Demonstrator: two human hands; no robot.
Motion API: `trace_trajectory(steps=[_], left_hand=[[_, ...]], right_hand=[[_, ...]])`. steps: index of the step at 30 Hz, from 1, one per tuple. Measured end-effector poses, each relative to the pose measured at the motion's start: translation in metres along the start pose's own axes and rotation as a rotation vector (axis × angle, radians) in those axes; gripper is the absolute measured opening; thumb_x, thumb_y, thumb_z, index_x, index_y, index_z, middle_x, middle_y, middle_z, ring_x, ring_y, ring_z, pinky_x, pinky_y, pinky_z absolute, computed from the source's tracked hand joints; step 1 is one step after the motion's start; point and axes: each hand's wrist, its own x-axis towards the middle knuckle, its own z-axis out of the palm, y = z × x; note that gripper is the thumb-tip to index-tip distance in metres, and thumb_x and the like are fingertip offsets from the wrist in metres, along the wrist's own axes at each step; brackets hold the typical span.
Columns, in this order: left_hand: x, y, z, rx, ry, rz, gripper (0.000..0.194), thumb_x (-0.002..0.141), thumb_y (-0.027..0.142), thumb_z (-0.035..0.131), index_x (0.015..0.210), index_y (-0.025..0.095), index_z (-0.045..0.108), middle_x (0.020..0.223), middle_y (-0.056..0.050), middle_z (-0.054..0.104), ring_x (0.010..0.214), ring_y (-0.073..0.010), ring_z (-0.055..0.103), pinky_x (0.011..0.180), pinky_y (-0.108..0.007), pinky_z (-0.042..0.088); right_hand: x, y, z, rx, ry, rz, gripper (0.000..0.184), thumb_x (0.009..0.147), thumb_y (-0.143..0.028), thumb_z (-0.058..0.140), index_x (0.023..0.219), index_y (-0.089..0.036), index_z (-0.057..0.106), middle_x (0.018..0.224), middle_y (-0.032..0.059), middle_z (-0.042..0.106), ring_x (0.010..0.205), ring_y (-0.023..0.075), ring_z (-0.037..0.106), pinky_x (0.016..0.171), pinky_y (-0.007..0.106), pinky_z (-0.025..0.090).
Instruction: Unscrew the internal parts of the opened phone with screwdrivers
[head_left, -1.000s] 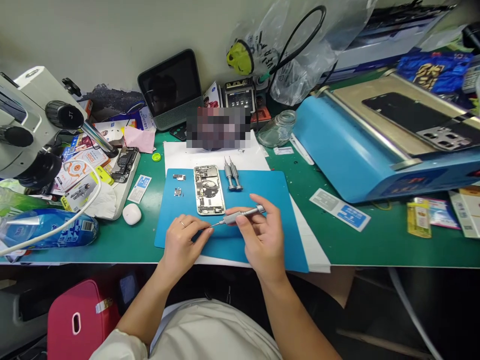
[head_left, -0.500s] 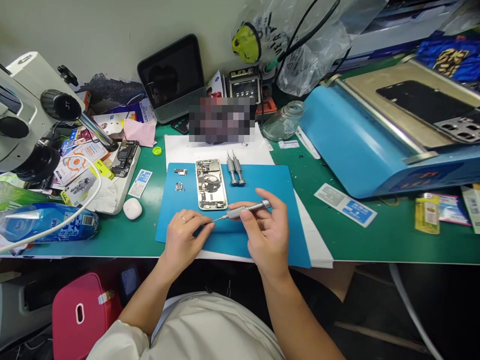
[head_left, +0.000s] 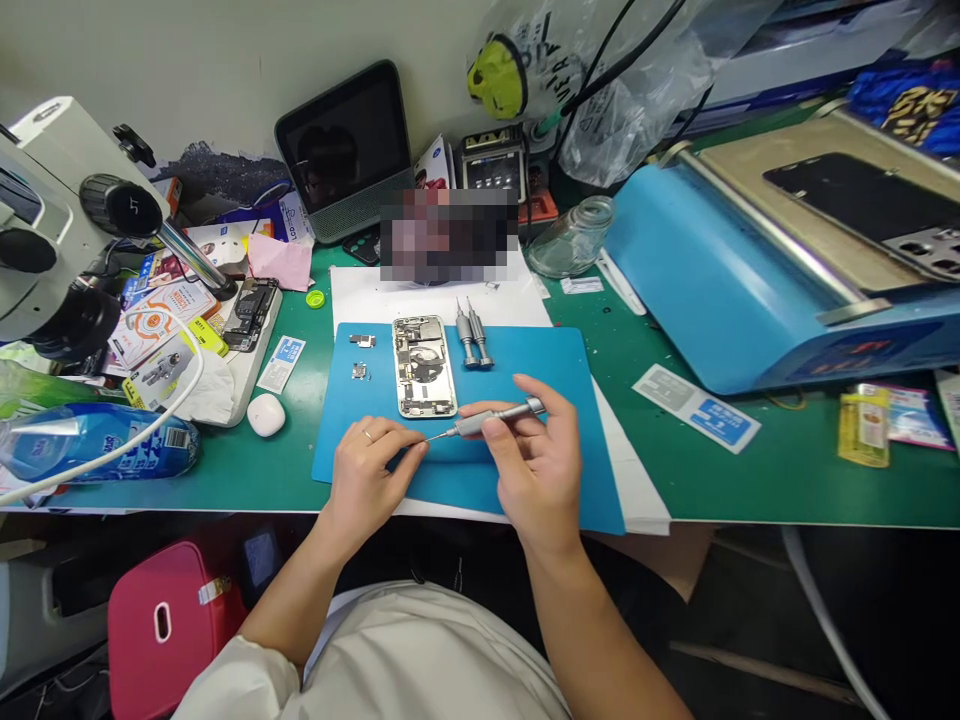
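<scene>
Over the blue mat (head_left: 547, 375) on the green table (head_left: 780, 480), we hold a grey screwdriver (head_left: 478, 423) aslant in our right hand (head_left: 544, 470). Its fingers are closed around the handle, with the thumb against the near side and the index finger bent up towards the back end. The thin shaft points towards our left hand (head_left: 369, 475), whose thumb and index finger come almost fully together at the tip of the tool. We cannot tell whether something tiny is pinched there. A ring sits on one of our left fingers.

Just beyond the screwdriver lies the opened phone (head_left: 424, 370), flat on the mat with its insides facing up. To its right, a pair of screwdrivers (head_left: 475, 345) lie side by side, their thin ends pointing away from us. To its left we have two small metal parts (head_left: 361, 371), one beyond the other, apart from the phone.

White paper (head_left: 352, 290) shows from under the mat. Farther left are a white case (head_left: 266, 415), a green cap (head_left: 315, 299) and a microscope (head_left: 52, 170). Behind the paper stands a dark screen (head_left: 341, 150); a glass jar (head_left: 574, 240) leans near the blue machine (head_left: 675, 290), which bears a black phone panel (head_left: 847, 195) on its top.
</scene>
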Motion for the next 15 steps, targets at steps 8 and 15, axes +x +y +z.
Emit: trace_trajectory(steps=[8, 15], left_hand=[[-0.0007, -0.0009, -0.0006, -0.037, -0.003, 0.012, 0.010, 0.100, 0.025, 0.062, 0.099, 0.023, 0.072, 0.090, -0.003, 0.073, 0.082, -0.0172, 0.065, 0.076, -0.033, 0.049], [-0.0008, -0.0014, 0.0004, -0.020, -0.005, 0.006, 0.012, 0.100, 0.026, 0.062, 0.099, 0.023, 0.073, 0.089, -0.003, 0.073, 0.082, -0.0172, 0.065, 0.077, -0.033, 0.049]], right_hand=[[-0.0002, 0.0001, -0.0006, 0.001, -0.015, -0.005, 0.042, 0.096, -0.033, 0.064, 0.133, -0.028, 0.046, 0.097, 0.0046, 0.077, 0.084, 0.0186, 0.076, 0.073, 0.035, 0.067], [-0.0001, -0.0008, 0.0002, 0.002, -0.008, -0.010, 0.041, 0.096, -0.032, 0.064, 0.133, -0.028, 0.047, 0.097, 0.0042, 0.077, 0.085, 0.0186, 0.076, 0.074, 0.035, 0.067]])
